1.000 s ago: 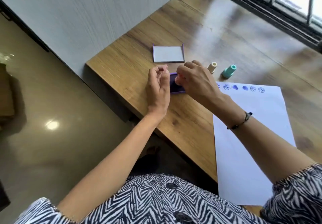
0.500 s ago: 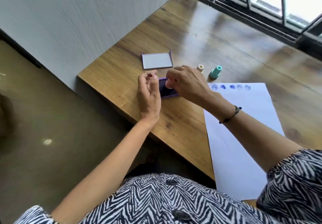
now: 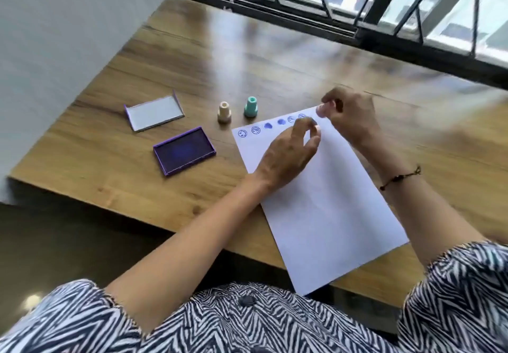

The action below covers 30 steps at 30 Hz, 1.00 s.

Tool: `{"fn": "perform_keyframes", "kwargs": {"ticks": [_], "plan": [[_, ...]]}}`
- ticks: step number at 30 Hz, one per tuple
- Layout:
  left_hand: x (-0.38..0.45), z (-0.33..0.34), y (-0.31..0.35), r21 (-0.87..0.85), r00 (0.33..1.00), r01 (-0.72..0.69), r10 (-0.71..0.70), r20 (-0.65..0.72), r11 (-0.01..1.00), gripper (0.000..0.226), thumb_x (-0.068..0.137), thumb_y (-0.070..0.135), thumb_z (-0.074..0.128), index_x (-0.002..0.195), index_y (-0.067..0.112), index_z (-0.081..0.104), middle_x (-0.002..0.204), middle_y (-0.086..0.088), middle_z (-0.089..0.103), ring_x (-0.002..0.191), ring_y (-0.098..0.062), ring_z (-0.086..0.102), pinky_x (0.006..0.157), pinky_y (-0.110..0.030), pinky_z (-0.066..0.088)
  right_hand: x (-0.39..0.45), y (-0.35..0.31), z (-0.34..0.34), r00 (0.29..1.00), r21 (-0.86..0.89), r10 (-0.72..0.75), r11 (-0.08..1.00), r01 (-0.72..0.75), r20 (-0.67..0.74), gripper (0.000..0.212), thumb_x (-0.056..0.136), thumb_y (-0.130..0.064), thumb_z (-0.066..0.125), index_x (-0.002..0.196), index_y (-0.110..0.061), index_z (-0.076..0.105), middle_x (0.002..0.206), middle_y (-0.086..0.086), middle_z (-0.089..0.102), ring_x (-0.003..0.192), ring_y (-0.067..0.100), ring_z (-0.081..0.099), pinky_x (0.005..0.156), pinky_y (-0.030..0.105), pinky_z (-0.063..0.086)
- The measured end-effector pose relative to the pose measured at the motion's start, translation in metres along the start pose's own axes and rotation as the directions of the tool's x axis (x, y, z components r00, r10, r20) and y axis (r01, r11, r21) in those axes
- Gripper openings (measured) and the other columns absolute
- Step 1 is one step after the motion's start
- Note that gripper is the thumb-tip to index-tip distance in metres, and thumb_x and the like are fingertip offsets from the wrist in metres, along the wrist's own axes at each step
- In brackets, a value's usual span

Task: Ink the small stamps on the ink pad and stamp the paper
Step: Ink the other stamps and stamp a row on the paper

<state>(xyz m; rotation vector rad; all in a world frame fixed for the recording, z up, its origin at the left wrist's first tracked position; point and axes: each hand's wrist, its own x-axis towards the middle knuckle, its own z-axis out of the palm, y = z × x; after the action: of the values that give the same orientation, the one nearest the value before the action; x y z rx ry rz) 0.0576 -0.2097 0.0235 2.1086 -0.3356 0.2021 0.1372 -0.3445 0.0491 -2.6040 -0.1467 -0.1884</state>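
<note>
A white paper [image 3: 319,204] lies on the wooden table [image 3: 247,58], with a row of blue stamp prints [image 3: 268,126] along its top edge. My right hand [image 3: 353,117] hovers at the paper's top right corner, fingertips pinched on a small pale stamp [image 3: 321,110] that is blurred. My left hand [image 3: 286,157] rests on the paper just below the prints, fingers loosely curled and holding nothing. The open purple ink pad [image 3: 184,150] sits left of the paper. A beige stamp [image 3: 224,112] and a teal stamp [image 3: 250,106] stand upright above the paper's top left corner.
The ink pad's lid [image 3: 154,113] lies open side up behind the pad, near the table's left edge. A black window frame [image 3: 302,17] runs along the table's far side. A white wall [image 3: 55,36] is at the left.
Both hands left the ink pad and moved right to the paper's top edge, the right one carrying the small stamp. The pad now lies uncovered. The camera has swung right.
</note>
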Motion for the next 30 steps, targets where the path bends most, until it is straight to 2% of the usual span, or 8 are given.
{"fn": "perform_keyframes", "kwargs": {"ticks": [2,6,8,13,19,24,30], "plan": [[0.003,0.006,-0.005,0.044,0.997,0.046,-0.049,0.065,0.998,0.024,0.094,0.018,0.040,0.112,0.002,0.043,0.107,-0.018,0.060,0.087,-0.041,0.057,0.074,-0.047,0.042,0.005,0.004,0.003,1.000,-0.010,-0.010,1.000,0.010,0.013,0.017,0.084,-0.007,0.056,0.096,-0.006,0.068,0.098,0.018,0.068,0.088,0.031,0.061,0.074,0.030,0.043],[0.006,0.009,-0.013,0.045,0.985,0.143,-0.147,0.091,0.989,0.026,0.094,0.024,0.038,0.113,0.005,0.039,0.102,-0.017,0.065,0.086,-0.043,0.059,0.070,-0.042,0.042,0.016,0.003,0.010,0.997,-0.034,-0.065,0.997,0.066,0.037,0.024,0.083,-0.003,0.049,0.097,-0.003,0.069,0.100,0.022,0.066,0.088,0.035,0.060,0.075,0.033,0.043],[0.007,0.009,-0.013,0.042,0.985,0.144,-0.148,0.094,0.989,0.026,0.094,0.024,0.038,0.113,0.005,0.039,0.102,-0.017,0.065,0.086,-0.043,0.060,0.071,-0.044,0.043,0.020,0.002,0.012,0.993,-0.056,-0.104,0.993,0.107,0.059,0.024,0.082,-0.003,0.048,0.095,-0.002,0.069,0.099,0.024,0.064,0.084,0.038,0.060,0.071,0.034,0.044],[0.007,0.010,-0.015,0.031,0.987,0.138,-0.140,0.083,0.990,0.025,0.094,0.024,0.039,0.111,0.006,0.039,0.099,-0.018,0.065,0.084,-0.043,0.060,0.070,-0.044,0.046,0.024,0.003,0.014,0.973,-0.109,-0.180,0.975,0.196,0.142,0.021,0.080,-0.003,0.050,0.090,-0.002,0.069,0.098,0.024,0.061,0.083,0.038,0.059,0.070,0.039,0.047],[0.008,0.010,-0.015,0.020,0.987,0.138,-0.139,0.076,0.990,0.024,0.093,0.023,0.040,0.110,0.005,0.040,0.097,-0.017,0.065,0.081,-0.043,0.060,0.070,-0.045,0.047,0.026,0.005,0.018,0.969,-0.149,-0.186,0.966,0.211,0.164,0.018,0.079,-0.004,0.053,0.088,-0.003,0.070,0.096,0.023,0.061,0.082,0.038,0.058,0.069,0.039,0.047],[0.007,0.009,-0.016,0.019,0.989,0.126,-0.128,0.075,0.992,0.023,0.093,0.023,0.040,0.109,0.006,0.040,0.094,-0.016,0.065,0.078,-0.043,0.060,0.068,-0.044,0.047,0.027,-0.002,0.018,0.954,-0.227,-0.228,0.936,0.270,0.194,0.018,0.080,-0.002,0.052,0.087,0.000,0.068,0.095,0.023,0.059,0.080,0.038,0.058,0.062,0.033,0.038],[0.006,0.008,-0.014,0.005,0.988,0.133,-0.133,0.071,0.991,0.024,0.093,0.023,0.040,0.110,0.005,0.040,0.097,-0.018,0.066,0.081,-0.043,0.061,0.071,-0.048,0.049,0.031,-0.009,0.013,0.934,-0.299,-0.245,0.899,0.320,0.260,0.018,0.081,-0.002,0.051,0.088,-0.002,0.068,0.098,0.021,0.060,0.087,0.039,0.058,0.067,0.038,0.044]]}}
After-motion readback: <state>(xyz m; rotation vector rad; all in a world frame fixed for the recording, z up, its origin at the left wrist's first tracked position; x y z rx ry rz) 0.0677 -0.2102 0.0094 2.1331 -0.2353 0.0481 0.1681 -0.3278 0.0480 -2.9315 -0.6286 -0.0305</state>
